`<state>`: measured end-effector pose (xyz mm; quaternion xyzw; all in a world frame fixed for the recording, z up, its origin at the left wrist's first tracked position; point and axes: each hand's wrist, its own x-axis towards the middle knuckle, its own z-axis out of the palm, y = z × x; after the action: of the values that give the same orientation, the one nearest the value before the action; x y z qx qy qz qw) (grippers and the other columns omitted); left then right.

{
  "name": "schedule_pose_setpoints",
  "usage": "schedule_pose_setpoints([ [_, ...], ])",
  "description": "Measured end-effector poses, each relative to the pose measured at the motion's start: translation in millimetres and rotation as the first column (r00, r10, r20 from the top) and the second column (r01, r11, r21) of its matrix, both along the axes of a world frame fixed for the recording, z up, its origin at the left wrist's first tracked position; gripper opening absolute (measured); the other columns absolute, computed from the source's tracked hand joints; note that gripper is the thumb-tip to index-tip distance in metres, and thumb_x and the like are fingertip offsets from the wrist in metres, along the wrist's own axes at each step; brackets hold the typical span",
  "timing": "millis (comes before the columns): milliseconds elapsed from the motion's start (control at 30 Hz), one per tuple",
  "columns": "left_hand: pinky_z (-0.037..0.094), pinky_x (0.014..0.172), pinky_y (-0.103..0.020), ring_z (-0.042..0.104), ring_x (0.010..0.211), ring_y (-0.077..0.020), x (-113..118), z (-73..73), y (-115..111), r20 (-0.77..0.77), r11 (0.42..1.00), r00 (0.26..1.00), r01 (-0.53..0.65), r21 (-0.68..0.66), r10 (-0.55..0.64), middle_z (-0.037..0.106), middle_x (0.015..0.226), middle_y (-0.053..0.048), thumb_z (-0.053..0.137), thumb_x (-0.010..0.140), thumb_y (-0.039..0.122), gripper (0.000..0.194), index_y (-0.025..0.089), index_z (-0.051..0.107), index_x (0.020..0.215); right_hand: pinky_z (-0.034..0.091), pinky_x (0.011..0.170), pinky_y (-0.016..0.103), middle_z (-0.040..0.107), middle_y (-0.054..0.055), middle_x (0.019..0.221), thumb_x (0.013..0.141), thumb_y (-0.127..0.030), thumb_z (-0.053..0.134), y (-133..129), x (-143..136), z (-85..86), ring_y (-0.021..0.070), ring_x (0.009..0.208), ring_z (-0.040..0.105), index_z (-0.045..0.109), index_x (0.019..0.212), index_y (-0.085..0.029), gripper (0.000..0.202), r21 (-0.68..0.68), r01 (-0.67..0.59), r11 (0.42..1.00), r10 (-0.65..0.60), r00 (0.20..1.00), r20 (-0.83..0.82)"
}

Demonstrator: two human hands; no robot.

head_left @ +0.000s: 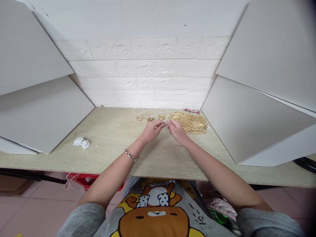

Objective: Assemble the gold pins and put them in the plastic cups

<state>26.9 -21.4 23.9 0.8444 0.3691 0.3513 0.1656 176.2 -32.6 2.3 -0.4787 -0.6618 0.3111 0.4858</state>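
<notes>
My left hand (153, 129) and my right hand (177, 131) meet over the tabletop with their fingertips pinched. A small gold-coloured piece (166, 124) shows between them; its exact shape is too small to make out. Just beyond and beside my right hand lies a heap of thin gold-coloured rods (191, 122). Past my left hand sit three little piles of small gold-coloured parts: a left pile (139, 118), a middle pile (150, 119) and a right pile (161, 117). Clear round rims stand right behind these piles.
A red tube-like item (192, 111) lies behind the heap. Crumpled white tissue (81, 143) rests on the table (116, 148) at left. Pale panels (46, 112) flank both sides, and a white brick-patterned wall (153, 69) closes off the back. Under the table edge is a red stool (86, 180).
</notes>
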Motion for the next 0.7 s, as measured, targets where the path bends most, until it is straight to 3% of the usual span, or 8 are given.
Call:
schedule_pose_setpoints([
  [400,0.041,0.068,-0.023,0.054,0.07,-0.0117,0.3,-1.2,-0.3,-0.018,0.997,0.999,-0.026,0.079,0.028,0.062,0.074,-0.002,0.041,0.083,0.023,0.021,0.016,0.058,0.073,0.029,0.048,0.023,0.038,-0.003,0.053,0.083,-0.051,0.032,-1.4,-1.4,1.0,0.0111,0.049,0.038,0.038,0.061,-0.02,0.038,-0.032,0.002,0.999,0.0,0.999,0.046],
  [700,0.041,0.071,-0.026,0.053,0.072,-0.0142,-1.4,-6.2,1.7,-0.126,0.962,0.992,0.014,0.274,0.022,0.059,0.071,-0.004,0.038,0.085,0.021,0.021,0.015,0.057,0.076,0.028,0.053,0.024,0.038,-0.003,0.054,0.083,-0.047,0.031,-2.4,-2.4,2.7,0.0117,0.054,0.038,0.037,0.061,-0.019,0.036,-0.001,0.017,1.0,-0.016,0.992,0.122],
])
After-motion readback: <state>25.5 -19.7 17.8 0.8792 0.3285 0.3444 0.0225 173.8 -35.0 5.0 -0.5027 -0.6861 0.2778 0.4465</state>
